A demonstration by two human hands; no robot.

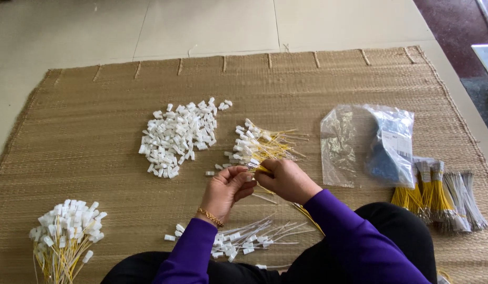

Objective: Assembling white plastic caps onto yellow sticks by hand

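While your left hand [226,188] and right hand [286,179] pinch a yellow wire [263,170], finished bundle [65,236] sits far left of connector pile [178,134]; plenty left.

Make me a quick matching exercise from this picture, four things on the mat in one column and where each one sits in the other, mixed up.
Things:
1. loose pile of white connectors
2. clear plastic bag
3. upright bunch of yellow wires with white ends
4. taped bundles of yellow and grey wires

Places:
A. near left corner of the mat
B. far right, near edge
C. middle, left of the hands
D. right, behind the bundles

Pairs: 1-C, 2-D, 3-A, 4-B
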